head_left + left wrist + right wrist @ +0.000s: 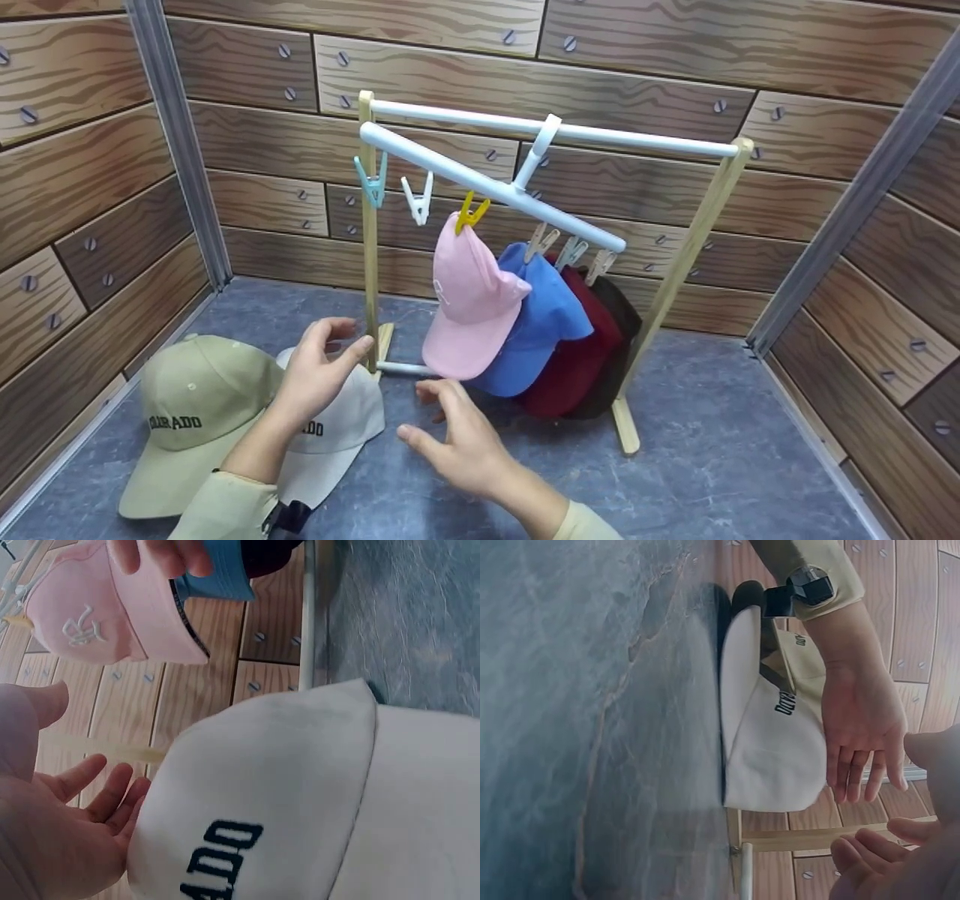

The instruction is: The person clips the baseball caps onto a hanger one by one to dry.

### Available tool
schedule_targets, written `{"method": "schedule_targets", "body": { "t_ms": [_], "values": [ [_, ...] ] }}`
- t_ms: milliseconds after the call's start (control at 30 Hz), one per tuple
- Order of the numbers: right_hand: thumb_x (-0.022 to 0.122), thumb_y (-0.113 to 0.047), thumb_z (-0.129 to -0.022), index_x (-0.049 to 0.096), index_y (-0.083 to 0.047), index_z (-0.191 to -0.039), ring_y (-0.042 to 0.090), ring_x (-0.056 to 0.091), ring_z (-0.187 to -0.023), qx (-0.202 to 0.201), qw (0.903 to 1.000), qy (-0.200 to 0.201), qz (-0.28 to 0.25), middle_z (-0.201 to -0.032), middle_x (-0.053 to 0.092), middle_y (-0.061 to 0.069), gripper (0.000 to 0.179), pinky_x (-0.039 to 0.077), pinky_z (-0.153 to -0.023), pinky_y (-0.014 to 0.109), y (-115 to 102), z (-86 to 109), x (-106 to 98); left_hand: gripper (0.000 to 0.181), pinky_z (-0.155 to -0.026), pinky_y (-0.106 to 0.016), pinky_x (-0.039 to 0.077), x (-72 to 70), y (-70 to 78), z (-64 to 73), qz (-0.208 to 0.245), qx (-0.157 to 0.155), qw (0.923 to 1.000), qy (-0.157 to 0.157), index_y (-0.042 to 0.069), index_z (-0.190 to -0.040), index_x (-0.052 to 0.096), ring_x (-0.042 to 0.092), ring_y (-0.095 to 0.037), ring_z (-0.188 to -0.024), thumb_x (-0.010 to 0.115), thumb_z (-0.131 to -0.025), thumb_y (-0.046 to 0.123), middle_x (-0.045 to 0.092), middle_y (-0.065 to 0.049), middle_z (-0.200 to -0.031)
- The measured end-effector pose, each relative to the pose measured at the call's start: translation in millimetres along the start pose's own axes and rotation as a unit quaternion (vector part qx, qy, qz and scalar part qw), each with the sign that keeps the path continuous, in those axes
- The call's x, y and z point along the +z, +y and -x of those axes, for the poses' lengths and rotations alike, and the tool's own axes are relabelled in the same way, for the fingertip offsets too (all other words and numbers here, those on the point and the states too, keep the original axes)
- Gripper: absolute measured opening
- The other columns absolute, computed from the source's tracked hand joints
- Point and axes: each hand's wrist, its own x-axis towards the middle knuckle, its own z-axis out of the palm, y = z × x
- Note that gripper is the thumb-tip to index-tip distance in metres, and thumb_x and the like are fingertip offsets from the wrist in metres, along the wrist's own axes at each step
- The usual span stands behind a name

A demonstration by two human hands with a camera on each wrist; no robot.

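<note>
Hands [466, 450] over marbled surface [720, 457], plank walls [450, 71]

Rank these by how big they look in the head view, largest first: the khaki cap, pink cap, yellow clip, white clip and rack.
1. Rack
2. Khaki cap
3. Pink cap; the khaki one seems nearer the camera, so their true order is unsure
4. Yellow clip and white clip: too alike to rank
</note>
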Motion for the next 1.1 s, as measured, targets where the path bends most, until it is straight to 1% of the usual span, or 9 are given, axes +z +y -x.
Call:
{"method": "schedule_targets", "body": {
  "t_ms": [100, 267, 433, 533, 633, 733, 900, 1100],
  "values": [
    [0.074, -0.04, -0.108, 0.057, -0.007, -0.149, 0.023, 0.063, -0.126, 0.031, 0.9992, -0.019, -0.015, -0.136, 0.062, 0.003, 0.055, 0.058, -0.104, 0.039, 2, -3.0, 3, 0.05, -0.116, -0.055, 0.048, -3.0, -1.7, -0.5, -0.015, 0.001, 0.9999, -0.001, -0.004, -0.144, 0.061, 0.058, -0.04, -0.134, 0.075, -0.109, 0.029, 0.059, -0.024, -0.143],
    [0.075, -0.043, -0.107, 0.058, -0.007, -0.151, 0.02, 0.065, -0.125, 0.064, 0.9969, -0.039, -0.023, -0.137, 0.063, 0.004, 0.059, 0.058, -0.106, 0.045, 3, -8.3, 11, 0.055, -0.115, -0.054, 0.047, -9.5, -5.9, -0.8, -0.056, -0.002, 0.9984, -0.007, -0.002, -0.145, 0.062, 0.057, -0.038, -0.134, 0.075, -0.108, 0.036, 0.059, -0.022, -0.144],
    [0.075, -0.046, -0.107, 0.057, -0.007, -0.153, 0.03, 0.066, -0.128, 0.092, 0.9937, -0.053, -0.034, -0.14, 0.063, 0.006, 0.063, 0.057, -0.108, 0.048, 5, -14.1, 20, 0.057, -0.113, -0.056, 0.044, -15.3, -7.9, 0.0, -0.113, -0.005, 0.9934, -0.018, 0.001, -0.144, 0.064, 0.058, -0.038, -0.134, 0.074, -0.108, 0.044, 0.062, -0.019, -0.143],
    [0.074, -0.047, -0.107, 0.056, -0.006, -0.155, 0.036, 0.066, -0.128, 0.11, 0.9911, -0.061, -0.044, -0.141, 0.063, 0.011, 0.065, 0.056, -0.109, 0.051, 5, -18.1, 25, 0.058, -0.112, -0.059, 0.044, -16.9, -7.4, 0.4, -0.134, 0.001, 0.9906, -0.027, 0.001, -0.144, 0.065, 0.059, -0.04, -0.132, 0.073, -0.108, 0.046, 0.063, -0.019, -0.143],
    [0.075, -0.047, -0.106, 0.055, -0.005, -0.155, 0.039, 0.067, -0.126, 0.121, 0.9894, -0.062, -0.05, -0.143, 0.063, 0.015, 0.068, 0.057, -0.108, 0.053, 5, -23.6, 31, 0.06, -0.111, -0.062, 0.046, -17.7, -6.7, 0.8, -0.143, 0.007, 0.9891, -0.034, 0.0, -0.144, 0.065, 0.061, -0.041, -0.13, 0.073, -0.108, 0.048, 0.063, -0.02, -0.143],
    [0.076, -0.048, -0.106, 0.054, -0.002, -0.156, 0.038, 0.066, -0.13, 0.13, 0.9883, -0.055, -0.058, -0.145, 0.063, 0.017, 0.071, 0.056, -0.109, 0.052, 7, -30.8, 38, 0.061, -0.113, -0.063, 0.044, -19.2, -7.4, 1.0, -0.148, 0.006, 0.9882, -0.038, -0.001, -0.144, 0.064, 0.06, -0.041, -0.132, 0.073, -0.108, 0.048, 0.062, -0.021, -0.144],
    [0.077, -0.045, -0.105, 0.055, 0.001, -0.153, 0.036, 0.062, -0.138, 0.136, 0.9874, -0.039, -0.072, -0.147, 0.063, 0.017, 0.07, 0.055, -0.111, 0.051, 10, -40.7, 48, 0.061, -0.115, -0.064, 0.041, -20.9, -9.3, -0.5, -0.153, -0.002, 0.9875, -0.04, 0.001, -0.145, 0.064, 0.059, -0.041, -0.135, 0.072, -0.108, 0.048, 0.062, -0.02, -0.144],
    [0.079, -0.042, -0.104, 0.058, -0.001, -0.148, 0.032, 0.062, -0.136, 0.127, 0.9886, -0.029, -0.076, -0.144, 0.065, 0.012, 0.063, 0.055, -0.111, 0.054, 13, -50.3, 56, 0.06, -0.115, -0.062, 0.044, -22.2, -10.2, -3.6, -0.154, 0.001, 0.9874, -0.039, 0.0, -0.144, 0.064, 0.059, -0.042, -0.135, 0.073, -0.108, 0.047, 0.063, -0.02, -0.143]
  ]
}}
